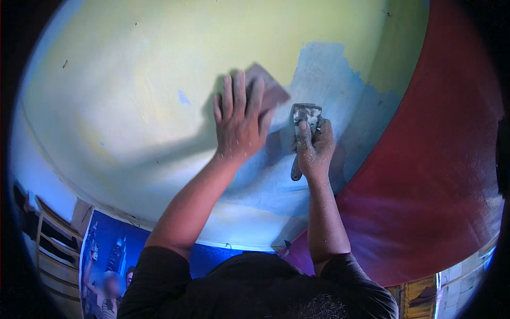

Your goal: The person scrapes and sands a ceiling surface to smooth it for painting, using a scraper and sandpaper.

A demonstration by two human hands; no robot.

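My left hand (pixel 237 125) is raised with its fingers extended, holding a brown sheet of sandpaper (pixel 273 87) flat against the painted surface (pixel 175 64). Part of the sheet is hidden behind the fingers. To its right, my right hand (pixel 317 146) is wrapped around a putty knife (pixel 307 112), thumb on the blade side, with the broad blade upward and the handle end poking out below the fist. Pale smears cover the blade. Yellow paint gives way to a ragged blue patch (pixel 324 66) beside the knife. Whitish dust speckles both forearms.
A dark red sheet (pixel 425 175) borders the painted surface on the right. Below at the left hangs a blue printed poster (pixel 114 244) with people on it, beside a wooden slatted frame (pixel 56 239). Wooden boards (pixel 414 297) show at the lower right.
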